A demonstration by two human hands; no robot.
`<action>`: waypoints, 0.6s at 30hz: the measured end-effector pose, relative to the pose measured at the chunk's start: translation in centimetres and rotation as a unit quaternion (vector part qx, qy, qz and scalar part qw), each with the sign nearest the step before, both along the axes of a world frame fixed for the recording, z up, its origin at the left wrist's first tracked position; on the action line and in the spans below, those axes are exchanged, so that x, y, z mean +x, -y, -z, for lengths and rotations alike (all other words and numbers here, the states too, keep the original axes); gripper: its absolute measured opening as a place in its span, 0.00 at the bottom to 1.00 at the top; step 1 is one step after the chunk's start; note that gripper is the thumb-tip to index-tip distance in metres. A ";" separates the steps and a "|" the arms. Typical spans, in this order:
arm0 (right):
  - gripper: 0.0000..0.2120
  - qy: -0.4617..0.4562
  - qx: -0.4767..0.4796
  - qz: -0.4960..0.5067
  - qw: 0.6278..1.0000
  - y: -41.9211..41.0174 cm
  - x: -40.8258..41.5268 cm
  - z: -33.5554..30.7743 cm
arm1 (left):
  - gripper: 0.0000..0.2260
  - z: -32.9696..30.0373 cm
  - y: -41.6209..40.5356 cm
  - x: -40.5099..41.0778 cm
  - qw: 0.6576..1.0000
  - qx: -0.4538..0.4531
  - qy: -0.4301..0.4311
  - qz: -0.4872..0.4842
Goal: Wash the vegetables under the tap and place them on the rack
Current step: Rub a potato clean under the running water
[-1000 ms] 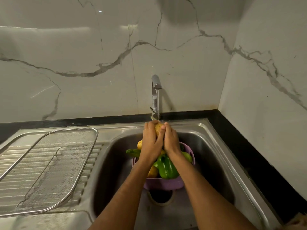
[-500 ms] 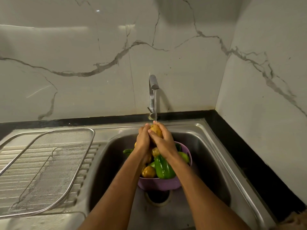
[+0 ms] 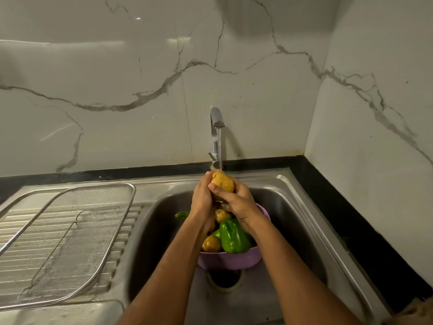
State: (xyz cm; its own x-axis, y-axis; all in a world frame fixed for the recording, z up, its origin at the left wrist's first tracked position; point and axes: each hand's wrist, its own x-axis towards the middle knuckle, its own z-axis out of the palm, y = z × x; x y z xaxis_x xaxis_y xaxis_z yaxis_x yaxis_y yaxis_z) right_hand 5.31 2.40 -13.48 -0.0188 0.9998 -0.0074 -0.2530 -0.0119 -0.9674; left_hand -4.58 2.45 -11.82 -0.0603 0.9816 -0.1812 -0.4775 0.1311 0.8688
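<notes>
Hands: left hand (image 3: 203, 200) and right hand (image 3: 236, 202) together, both clasped round the potato (image 3: 222, 181)
Potato: under the tap (image 3: 216, 134) stream, above the bowl (image 3: 230, 259)
Bowl: in the sink (image 3: 302, 221), holding a pepper (image 3: 234, 236)
Rack (image 3: 65, 242): on the drainboard, left of the sink
Room: marble walls, black worktop edge

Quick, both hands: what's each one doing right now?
Left hand: gripping the potato under the tap.
Right hand: gripping the same potato.

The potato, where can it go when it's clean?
The mesh rack left of the sink is bare all over. The purple bowl under the tap is crowded with peppers and potatoes. Both hands hold the potato.
</notes>
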 end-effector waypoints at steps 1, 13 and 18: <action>0.33 0.027 0.002 0.006 1.000 0.0 0.0 0.0 | 0.17 0.0 -0.1 -0.3 1.000 0.012 -0.021 0.008; 0.32 0.377 0.125 0.090 0.913 0.1 -0.8 1.2 | 0.07 1.5 -1.0 -0.5 0.942 0.114 -0.315 -0.011; 0.42 0.431 0.132 0.082 0.889 0.5 -0.9 0.9 | 0.07 0.8 -1.2 -1.2 0.979 0.021 -0.202 -0.005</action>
